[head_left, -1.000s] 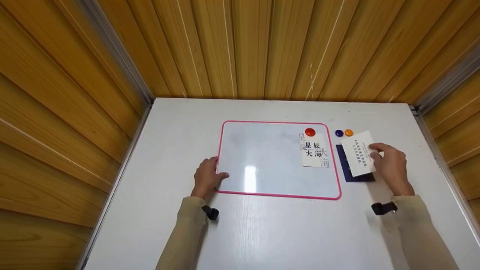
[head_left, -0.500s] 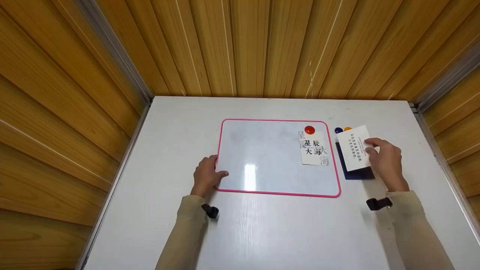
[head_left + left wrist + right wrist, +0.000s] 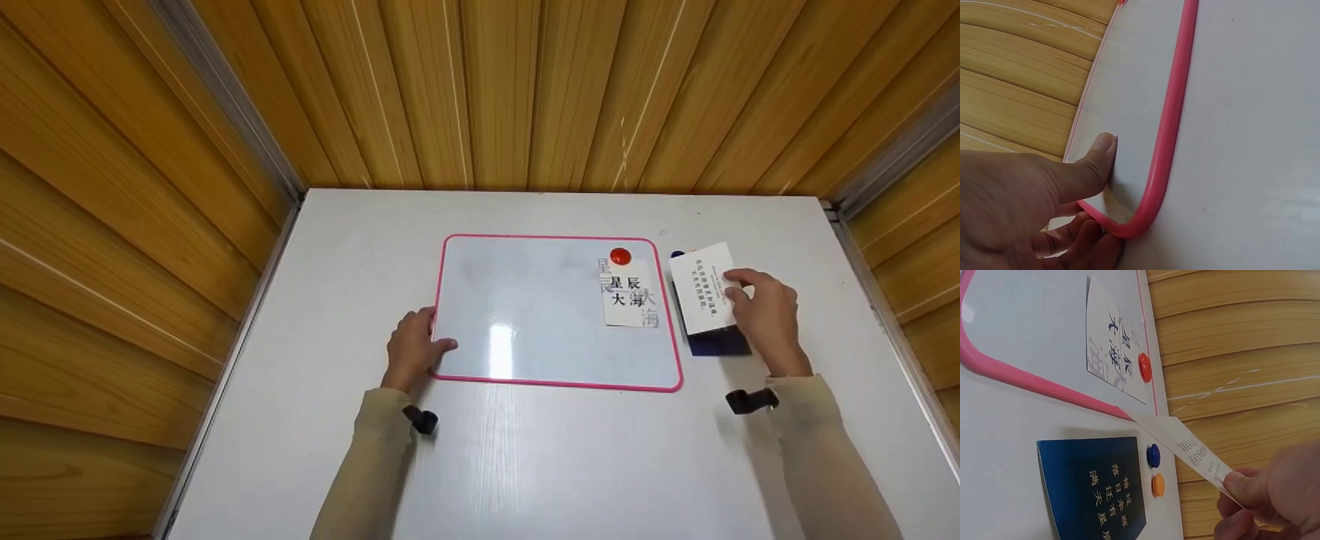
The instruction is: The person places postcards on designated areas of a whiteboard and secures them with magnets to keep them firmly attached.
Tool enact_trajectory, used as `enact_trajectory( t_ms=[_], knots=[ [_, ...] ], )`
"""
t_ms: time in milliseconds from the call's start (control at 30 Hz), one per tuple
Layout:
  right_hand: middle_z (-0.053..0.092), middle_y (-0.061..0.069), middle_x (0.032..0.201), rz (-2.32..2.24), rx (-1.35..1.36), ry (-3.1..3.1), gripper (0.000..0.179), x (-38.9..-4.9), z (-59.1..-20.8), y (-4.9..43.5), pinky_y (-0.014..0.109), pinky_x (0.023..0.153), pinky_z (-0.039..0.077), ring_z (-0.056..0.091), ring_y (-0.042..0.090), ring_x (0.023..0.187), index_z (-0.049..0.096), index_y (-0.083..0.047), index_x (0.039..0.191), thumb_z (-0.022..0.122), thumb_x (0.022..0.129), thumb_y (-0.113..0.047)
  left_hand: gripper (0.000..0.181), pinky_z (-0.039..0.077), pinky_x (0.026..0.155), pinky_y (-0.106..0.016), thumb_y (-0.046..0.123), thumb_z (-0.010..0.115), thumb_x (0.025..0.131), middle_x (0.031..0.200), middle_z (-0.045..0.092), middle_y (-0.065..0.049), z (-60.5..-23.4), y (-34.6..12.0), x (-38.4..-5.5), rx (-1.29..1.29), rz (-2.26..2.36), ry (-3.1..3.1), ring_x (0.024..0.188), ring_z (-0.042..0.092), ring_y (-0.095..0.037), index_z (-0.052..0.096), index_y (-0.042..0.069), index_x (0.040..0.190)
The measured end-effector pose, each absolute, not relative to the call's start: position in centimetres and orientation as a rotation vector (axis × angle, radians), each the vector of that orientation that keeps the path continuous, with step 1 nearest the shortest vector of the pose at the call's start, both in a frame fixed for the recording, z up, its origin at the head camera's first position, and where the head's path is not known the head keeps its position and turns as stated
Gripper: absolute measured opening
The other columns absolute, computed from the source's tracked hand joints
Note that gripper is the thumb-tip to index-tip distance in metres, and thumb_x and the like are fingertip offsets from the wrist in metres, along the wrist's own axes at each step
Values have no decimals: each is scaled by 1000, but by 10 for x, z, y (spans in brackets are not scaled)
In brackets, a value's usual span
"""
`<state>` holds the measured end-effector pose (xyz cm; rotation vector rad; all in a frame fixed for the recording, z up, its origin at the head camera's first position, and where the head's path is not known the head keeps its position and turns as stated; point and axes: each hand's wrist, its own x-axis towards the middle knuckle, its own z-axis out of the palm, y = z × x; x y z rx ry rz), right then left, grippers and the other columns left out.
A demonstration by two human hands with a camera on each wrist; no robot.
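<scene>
My left hand point(image 3: 414, 349) grips the left edge of a small whiteboard point(image 3: 525, 300) with a pink frame. In the left wrist view its thumb lies on the board's face and its fingers curl at the frame's outer side. My right hand point(image 3: 769, 319) pinches the right edge of a white printed card point(image 3: 699, 292) between thumb and fingers. The right wrist view shows this card raised above a dark blue card point(image 3: 1095, 484) with pale lettering. On the board's right side lies another white card point(image 3: 622, 311) with large black characters, a red round magnet point(image 3: 620, 256) at its top.
Beyond the dark blue card a blue magnet point(image 3: 1153, 455) and an orange magnet point(image 3: 1158, 485) lie on the white table point(image 3: 480, 450). A ribbed wood-look wall point(image 3: 502, 97) rises behind the table and along both sides.
My right hand has moved left and slightly away from me with the white card, which now largely covers the two loose magnets in the head view. My left hand stays on the whiteboard.
</scene>
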<state>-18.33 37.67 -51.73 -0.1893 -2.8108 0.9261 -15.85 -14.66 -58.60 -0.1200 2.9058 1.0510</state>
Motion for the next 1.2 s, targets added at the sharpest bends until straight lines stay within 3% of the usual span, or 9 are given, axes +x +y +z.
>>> enact_trajectory(
  t_ms=[233, 433, 667, 900, 1200],
  knots=[
    [63, 32, 123, 937, -164, -2785, 31, -185, -519, 368, 55, 89, 41, 56, 43, 110, 65, 5, 130, 60, 99, 2, 72, 51, 85, -47, 24, 91, 79, 103, 64, -11, -586, -148, -157, -120, 1052, 2911, 92, 60, -27, 60, 1, 140],
    [66, 32, 118, 932, -88, -2737, 29, -188, -521, 358, 47, 78, 41, 58, 42, 100, 68, 6, 126, 63, 97, 3, 71, 51, 86, -48, 24, 91, 79, 103, 64, -11, -585, -147, -155, -147, 1077, 2900, 91, 59, -27, 59, 2, 140],
    [65, 31, 123, 957, -81, -2728, 30, -193, -521, 347, 51, 85, 43, 60, 43, 107, 68, 5, 126, 64, 96, 3, 71, 51, 89, -48, 24, 90, 80, 105, 64, -12, -585, -145, -155, -179, 1091, 2884, 93, 59, -28, 59, 3, 140],
    [66, 28, 119, 968, -71, -2742, 30, -200, -519, 335, 24, 61, 39, 60, 33, 85, 68, 4, 128, 64, 98, 1, 71, 51, 88, -48, 24, 90, 80, 106, 64, -11, -585, -146, -155, -169, 1081, 2885, 93, 60, -28, 58, 3, 141],
    [67, 25, 118, 977, -55, -2751, 30, -208, -516, 314, 26, 56, 37, 52, 26, 69, 69, 2, 127, 65, 98, 0, 70, 51, 88, -48, 23, 90, 80, 106, 64, -10, -586, -147, -156, -172, 1112, 2879, 93, 59, -27, 59, 4, 141]
  ],
)
